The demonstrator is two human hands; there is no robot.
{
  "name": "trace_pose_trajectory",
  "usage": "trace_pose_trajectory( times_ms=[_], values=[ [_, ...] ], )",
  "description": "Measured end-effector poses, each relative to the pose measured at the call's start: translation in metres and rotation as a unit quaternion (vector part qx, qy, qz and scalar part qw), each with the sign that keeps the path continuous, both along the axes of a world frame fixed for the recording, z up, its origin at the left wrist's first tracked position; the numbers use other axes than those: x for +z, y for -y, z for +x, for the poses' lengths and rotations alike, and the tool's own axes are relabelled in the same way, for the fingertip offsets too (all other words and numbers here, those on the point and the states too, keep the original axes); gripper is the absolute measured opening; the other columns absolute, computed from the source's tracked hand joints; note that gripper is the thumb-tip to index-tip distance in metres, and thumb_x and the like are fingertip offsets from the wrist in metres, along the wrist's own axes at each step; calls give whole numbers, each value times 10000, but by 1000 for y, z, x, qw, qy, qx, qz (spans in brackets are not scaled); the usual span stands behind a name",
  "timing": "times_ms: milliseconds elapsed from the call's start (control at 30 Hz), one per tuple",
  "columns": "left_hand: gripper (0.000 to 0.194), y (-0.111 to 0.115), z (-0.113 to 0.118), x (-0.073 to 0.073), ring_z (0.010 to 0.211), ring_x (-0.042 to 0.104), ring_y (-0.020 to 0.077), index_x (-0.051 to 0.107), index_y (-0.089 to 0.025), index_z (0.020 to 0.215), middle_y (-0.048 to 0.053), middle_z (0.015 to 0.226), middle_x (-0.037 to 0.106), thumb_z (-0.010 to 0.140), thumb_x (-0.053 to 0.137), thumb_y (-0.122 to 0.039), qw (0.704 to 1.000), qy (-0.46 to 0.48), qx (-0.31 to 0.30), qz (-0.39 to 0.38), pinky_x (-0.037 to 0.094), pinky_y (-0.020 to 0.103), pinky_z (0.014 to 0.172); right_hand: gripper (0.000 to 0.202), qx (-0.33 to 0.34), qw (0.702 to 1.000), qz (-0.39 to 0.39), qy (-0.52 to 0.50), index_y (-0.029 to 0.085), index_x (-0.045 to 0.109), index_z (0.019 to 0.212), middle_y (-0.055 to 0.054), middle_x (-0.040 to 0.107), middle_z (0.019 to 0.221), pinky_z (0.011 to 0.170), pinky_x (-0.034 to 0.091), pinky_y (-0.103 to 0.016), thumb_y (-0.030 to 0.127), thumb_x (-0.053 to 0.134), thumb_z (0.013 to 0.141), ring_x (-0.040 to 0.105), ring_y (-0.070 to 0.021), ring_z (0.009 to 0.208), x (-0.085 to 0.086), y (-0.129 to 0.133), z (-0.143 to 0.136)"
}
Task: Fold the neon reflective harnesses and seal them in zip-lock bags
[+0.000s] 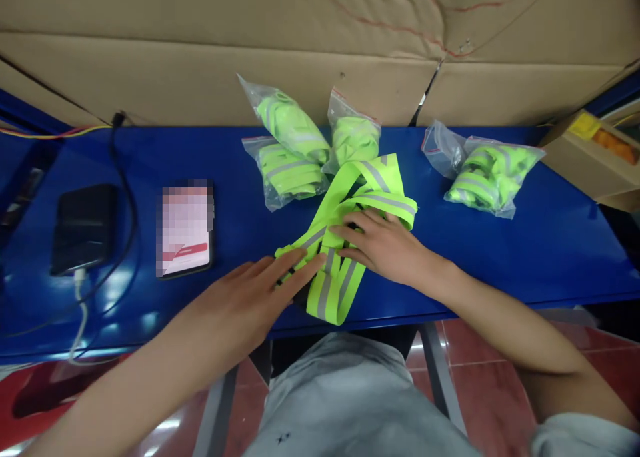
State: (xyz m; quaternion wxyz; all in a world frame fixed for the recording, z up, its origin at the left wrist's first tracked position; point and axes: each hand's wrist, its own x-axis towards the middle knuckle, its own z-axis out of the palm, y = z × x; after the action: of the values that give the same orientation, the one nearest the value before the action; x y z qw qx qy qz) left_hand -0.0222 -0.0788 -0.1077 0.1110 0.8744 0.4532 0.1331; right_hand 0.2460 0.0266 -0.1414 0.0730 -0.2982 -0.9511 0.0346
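Observation:
A loose bundle of neon-yellow reflective strap [327, 287] with a grey stripe lies in loops on the blue table, close to its front edge. My left hand [260, 287] rests at the bundle's left side, fingers stretched out over it and a dark ring on one finger. From the right, my right hand [383, 244] reaches onto the middle of the loops, its fingers bent and closed on the strap. Its fingertips are partly lost among the folds. Some black parts show between the bands.
Clear bags of folded neon strap stand behind: an upper left bag [293, 127], a lower left bag [290, 170], a middle bag [355, 137] and a right bag [493, 174]. A phone [185, 230] and a cabled power bank [85, 227] lie left. A cardboard box [580, 157] sits far right.

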Motion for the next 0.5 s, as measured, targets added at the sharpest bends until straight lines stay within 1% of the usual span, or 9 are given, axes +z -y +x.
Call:
trace_pose_trajectory(
  times_ms=[67, 100, 133, 200, 233, 333, 400, 433, 500],
  values=[
    [457, -12, 5, 5, 1046, 717, 340, 671, -264, 1320, 111, 1289, 740, 933, 529, -65, 995, -80, -50, 30, 553, 531, 898, 395, -2, 1000, -14, -5, 207, 647, 1397, -118, 685, 1322, 767, 452, -332, 427, 565, 1079, 631, -272, 1173, -1, -3, 1],
    [385, -17, 7, 7, 1029, 714, 348, 693, -247, 1246, 118, 1218, 752, 940, 540, -70, 990, -118, -63, 53, 531, 576, 934, 393, -6, 1000, -18, -6, 208, 646, 1398, -119, 681, 1330, 767, 456, -331, 423, 567, 1078, 631, -272, 1183, -1, -5, 2],
    [315, -21, 7, 9, 1038, 710, 355, 709, -242, 1163, 116, 1168, 755, 942, 561, -74, 988, -129, -57, 68, 499, 621, 984, 392, -12, 1000, -21, -7, 208, 645, 1401, -119, 679, 1334, 774, 461, -335, 417, 570, 1077, 630, -277, 1194, 0, -7, 3],
    [239, -26, 5, 9, 1104, 704, 361, 714, -247, 1044, 100, 1152, 754, 939, 589, -73, 989, -105, -43, 97, 430, 676, 1076, 395, -27, 999, -24, -7, 205, 644, 1408, -124, 675, 1334, 806, 471, -353, 405, 579, 1073, 626, -295, 1214, 0, -10, 6],
    [232, -27, 2, 7, 1123, 707, 348, 712, -257, 1008, 81, 1160, 759, 933, 601, -68, 989, -78, -47, 115, 421, 663, 1100, 397, -35, 999, -25, -7, 202, 644, 1409, -129, 674, 1329, 825, 475, -363, 402, 583, 1071, 625, -302, 1217, 0, -12, 7],
    [228, -21, -14, -4, 1071, 739, 278, 724, -301, 964, -2, 1144, 787, 887, 696, -88, 979, 14, -57, 197, 499, 538, 1057, 383, -52, 998, -28, -11, 200, 650, 1400, -135, 681, 1301, 893, 476, -397, 380, 591, 1067, 630, -307, 1193, 2, -13, 10],
    [208, -12, -26, -12, 1080, 744, 281, 730, -299, 928, -27, 1163, 800, 826, 782, -126, 963, 54, -25, 263, 551, 506, 990, 368, -62, 998, -25, -12, 211, 649, 1401, -127, 693, 1281, 943, 467, -426, 350, 596, 1065, 638, -305, 1174, 2, -13, 11],
    [192, -6, -31, -16, 1101, 745, 289, 721, -285, 892, -35, 1200, 799, 801, 805, -139, 954, 51, 0, 295, 565, 518, 972, 359, -69, 997, -22, -13, 214, 652, 1398, -123, 703, 1264, 962, 463, -440, 331, 596, 1063, 645, -305, 1161, 2, -13, 12],
    [151, 4, -38, -19, 1155, 740, 306, 686, -265, 827, -79, 1281, 783, 799, 792, -160, 939, 15, 73, 336, 531, 623, 1023, 328, -84, 996, -10, -12, 206, 671, 1366, -118, 725, 1210, 968, 466, -461, 283, 590, 1058, 667, -310, 1121, 2, -14, 13]
  ],
)
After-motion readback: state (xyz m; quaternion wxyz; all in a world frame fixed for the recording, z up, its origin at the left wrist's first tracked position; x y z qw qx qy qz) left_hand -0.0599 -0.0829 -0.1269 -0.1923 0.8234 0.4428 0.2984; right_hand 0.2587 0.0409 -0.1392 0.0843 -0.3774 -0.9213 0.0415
